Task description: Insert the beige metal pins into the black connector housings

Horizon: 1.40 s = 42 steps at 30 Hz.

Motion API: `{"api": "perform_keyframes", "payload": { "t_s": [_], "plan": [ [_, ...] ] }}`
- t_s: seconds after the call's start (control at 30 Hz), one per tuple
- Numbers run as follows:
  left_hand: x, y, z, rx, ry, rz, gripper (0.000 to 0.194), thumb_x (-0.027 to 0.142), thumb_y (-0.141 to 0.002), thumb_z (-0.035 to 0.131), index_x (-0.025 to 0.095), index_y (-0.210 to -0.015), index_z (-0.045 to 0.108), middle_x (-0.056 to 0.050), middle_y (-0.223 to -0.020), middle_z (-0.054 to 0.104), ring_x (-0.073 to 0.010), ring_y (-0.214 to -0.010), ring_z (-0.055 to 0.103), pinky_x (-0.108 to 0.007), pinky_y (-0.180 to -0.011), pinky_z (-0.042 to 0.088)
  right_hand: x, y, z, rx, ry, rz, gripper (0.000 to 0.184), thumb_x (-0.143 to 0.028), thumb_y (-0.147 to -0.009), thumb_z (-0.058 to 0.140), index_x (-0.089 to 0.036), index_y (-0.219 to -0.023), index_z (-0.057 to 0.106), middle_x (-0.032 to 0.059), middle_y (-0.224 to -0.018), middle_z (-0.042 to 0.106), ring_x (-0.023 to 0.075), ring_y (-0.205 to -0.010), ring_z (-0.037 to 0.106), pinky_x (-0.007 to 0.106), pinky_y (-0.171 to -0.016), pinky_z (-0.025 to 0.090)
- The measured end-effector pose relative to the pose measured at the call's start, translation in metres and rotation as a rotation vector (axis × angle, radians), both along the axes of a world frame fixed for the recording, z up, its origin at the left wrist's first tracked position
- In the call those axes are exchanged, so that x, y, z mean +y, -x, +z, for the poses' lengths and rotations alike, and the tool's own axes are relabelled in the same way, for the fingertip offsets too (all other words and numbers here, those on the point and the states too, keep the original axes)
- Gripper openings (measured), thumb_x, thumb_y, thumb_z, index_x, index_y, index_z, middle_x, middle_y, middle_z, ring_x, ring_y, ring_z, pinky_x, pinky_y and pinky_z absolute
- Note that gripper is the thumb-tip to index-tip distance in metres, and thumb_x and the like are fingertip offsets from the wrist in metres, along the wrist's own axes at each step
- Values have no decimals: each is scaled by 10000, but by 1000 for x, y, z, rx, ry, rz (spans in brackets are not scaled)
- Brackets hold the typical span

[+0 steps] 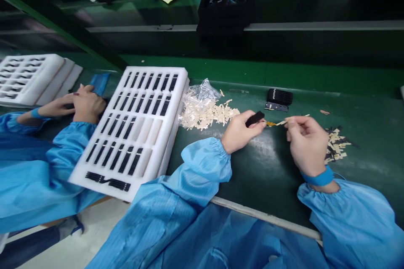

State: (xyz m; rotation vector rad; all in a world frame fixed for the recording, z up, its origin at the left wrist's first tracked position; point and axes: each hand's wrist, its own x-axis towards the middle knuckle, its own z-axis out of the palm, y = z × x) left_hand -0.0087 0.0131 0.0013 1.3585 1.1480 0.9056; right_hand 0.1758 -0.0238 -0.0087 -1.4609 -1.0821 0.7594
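Observation:
My left hand is closed around a small black part with an orange flex tail sticking out to the right. Between thumb and forefinger, my right hand pinches a thin cream strip, whose far end meets or nearly meets the orange tail; exact contact is too small to tell. Behind the hands lies a stack of black parts with a dark flat piece in front of it. Loose cream pieces are heaped beside my left hand, partly in a clear plastic bag.
Left of my arm stands a white foam tray with rows of black parts in slots. Cream and black scraps lie right of my right hand. A co-worker's hands are beyond the tray. A shelf edge runs behind.

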Motion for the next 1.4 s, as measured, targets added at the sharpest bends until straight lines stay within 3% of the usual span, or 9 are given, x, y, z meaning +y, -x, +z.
{"api": "perform_keyframes", "payload": {
  "t_s": [0.1,0.27,0.37,0.47,0.57,0.77,0.93,1.13,1.4],
  "plan": [
    [7,3,7,-153,49,228,244,391,-815,726,171,-880,642,65,-630,500,-67,-536,499,-196,-531,432,3,3,-2,2,-20,-27,154,-339,-912,676,-189,-918,705,23,-775,693,109,-514,527,248,-481,425],
    [11,6,15,-211,-44,406,236,377,-831,740,178,-902,636,71,-592,488,-63,-512,481,-190,-519,438,8,36,0,-214,-20,280,169,-324,-952,638,-201,-1013,736,47,-894,734,152,-636,616,303,-622,517],
    [9,6,11,-172,-70,373,221,369,-847,732,176,-907,644,59,-626,502,-67,-543,481,-199,-538,439,12,44,3,-444,-113,314,184,-352,-897,742,-204,-803,686,14,-745,647,153,-619,559,307,-631,484],
    [5,6,5,-83,-134,298,221,390,-884,700,178,-935,665,53,-654,497,-73,-583,464,-208,-585,445,10,33,5,-453,-135,326,194,-363,-957,680,-207,-844,701,41,-841,677,164,-674,588,314,-654,487],
    [0,8,1,108,-316,200,238,417,-921,675,188,-981,691,45,-665,521,-86,-619,495,-224,-655,459,2,13,6,-312,-54,294,201,-365,-1000,607,-209,-1047,726,64,-962,713,160,-678,612,303,-622,489],
    [-4,13,-7,523,-789,-25,329,492,-997,573,199,-1026,719,-36,-771,670,-148,-732,615,-278,-711,454,-10,-19,12,116,322,398,407,-553,-941,669,-167,-820,718,15,-665,615,82,-440,432,242,-427,304],
    [-5,17,-17,588,-1033,-70,282,464,-997,589,217,-1069,705,-40,-814,698,-155,-758,624,-286,-722,436,-6,-19,18,402,502,545,432,-571,-853,753,-141,-813,730,10,-672,604,41,-423,346,228,-422,196],
    [-5,19,-23,607,-1076,-140,225,422,-991,615,237,-1090,698,-26,-803,693,-149,-735,606,-285,-700,418,-7,-17,22,446,524,534,436,-562,-741,843,-159,-740,677,-66,-497,432,56,-440,308,215,-442,196],
    [-6,18,-18,646,-1028,-178,257,437,-1019,557,239,-1079,710,-36,-791,687,-156,-731,592,-306,-686,393,-5,-22,19,312,555,535,495,-624,-773,802,-152,-728,659,-18,-601,528,55,-446,354,208,-409,227]
  ]
}}
